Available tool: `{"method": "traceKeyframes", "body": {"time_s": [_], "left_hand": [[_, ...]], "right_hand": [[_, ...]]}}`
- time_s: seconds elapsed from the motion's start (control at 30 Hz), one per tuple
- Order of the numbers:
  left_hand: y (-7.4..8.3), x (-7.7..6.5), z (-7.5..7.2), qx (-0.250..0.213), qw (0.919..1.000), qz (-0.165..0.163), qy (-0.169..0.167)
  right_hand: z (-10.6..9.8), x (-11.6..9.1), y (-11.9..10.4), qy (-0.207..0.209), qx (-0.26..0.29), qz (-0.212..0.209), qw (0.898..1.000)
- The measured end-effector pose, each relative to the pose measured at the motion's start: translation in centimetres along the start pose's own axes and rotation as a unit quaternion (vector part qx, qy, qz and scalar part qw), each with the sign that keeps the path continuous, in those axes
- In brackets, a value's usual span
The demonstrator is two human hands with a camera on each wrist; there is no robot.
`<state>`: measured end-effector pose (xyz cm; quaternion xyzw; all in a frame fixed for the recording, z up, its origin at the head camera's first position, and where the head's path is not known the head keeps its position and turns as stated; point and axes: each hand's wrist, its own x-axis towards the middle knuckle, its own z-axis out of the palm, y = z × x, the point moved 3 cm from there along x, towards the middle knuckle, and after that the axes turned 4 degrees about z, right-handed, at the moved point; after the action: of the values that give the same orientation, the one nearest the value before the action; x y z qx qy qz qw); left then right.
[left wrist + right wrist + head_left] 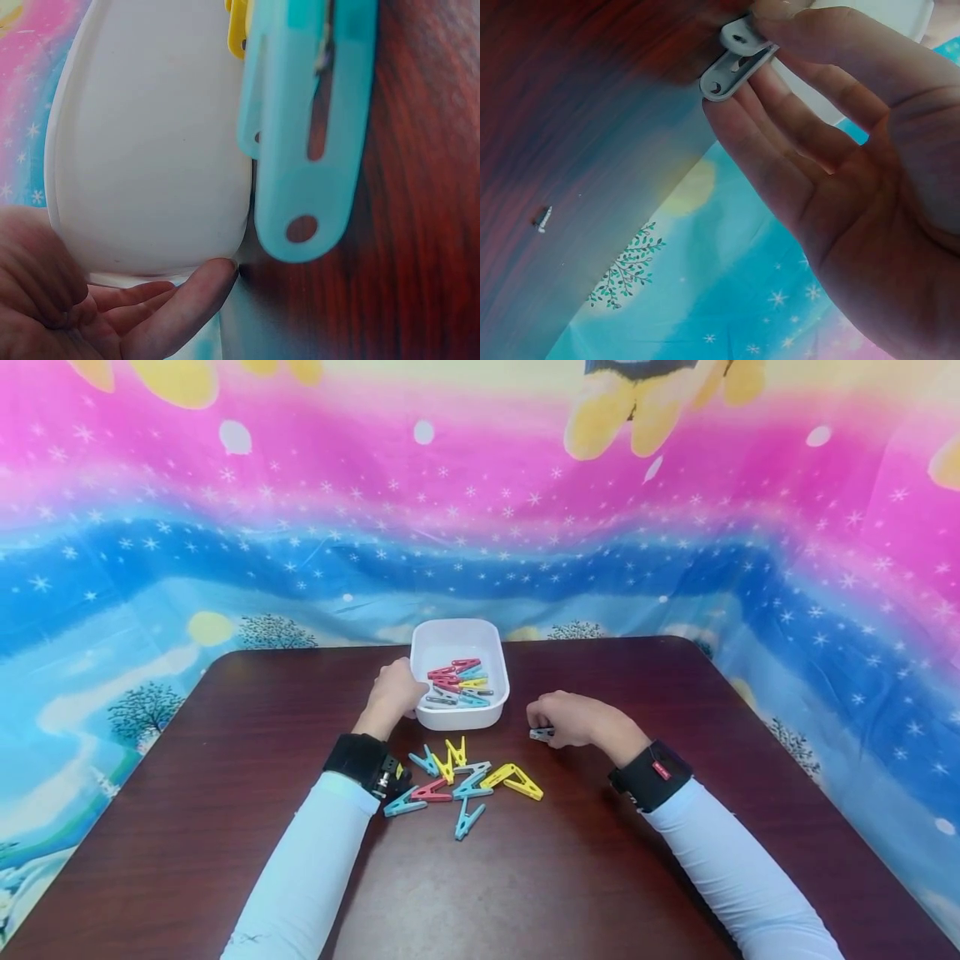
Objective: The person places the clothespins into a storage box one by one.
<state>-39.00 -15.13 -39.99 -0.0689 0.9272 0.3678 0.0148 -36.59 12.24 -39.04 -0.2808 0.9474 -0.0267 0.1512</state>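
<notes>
A white plastic tub [459,719] stands near the far edge of the table, with several red, blue, yellow and grey clothespins [457,683] inside. My left hand [395,695] grips the tub's left side; in the left wrist view its thumb [196,300] lies along the tub's wall. To the right of the tub, my right hand [573,718] pinches a grey clothespin [739,64] between thumb and fingers, low over the table. In front of the tub lies a loose group of blue, yellow, red and grey clothespins, among them a red clothespin [431,791] and a yellow clothespin [523,782].
The dark brown wooden table [600,877] runs back to a patterned cloth backdrop [480,552] behind and at the sides. A single blue clothespin [468,818] lies nearest the front of the group. Black straps with wrist cameras sit on both wrists.
</notes>
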Motion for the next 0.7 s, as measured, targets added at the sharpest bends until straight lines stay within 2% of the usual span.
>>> {"method": "traceKeyframes", "body": {"time_s": [0.47, 0.7], "left_hand": [[0.14, -0.11, -0.17, 0.001, 1.0, -0.005, 0.0], [0.11, -0.02, -0.01, 0.001, 1.0, -0.008, -0.001]], "right_hand": [[-0.23, -0.15, 0.31, -0.015, 0.008, 0.004, 1.0], [-0.22, -0.24, 0.49, -0.01, 0.004, -0.01, 1.0]]}}
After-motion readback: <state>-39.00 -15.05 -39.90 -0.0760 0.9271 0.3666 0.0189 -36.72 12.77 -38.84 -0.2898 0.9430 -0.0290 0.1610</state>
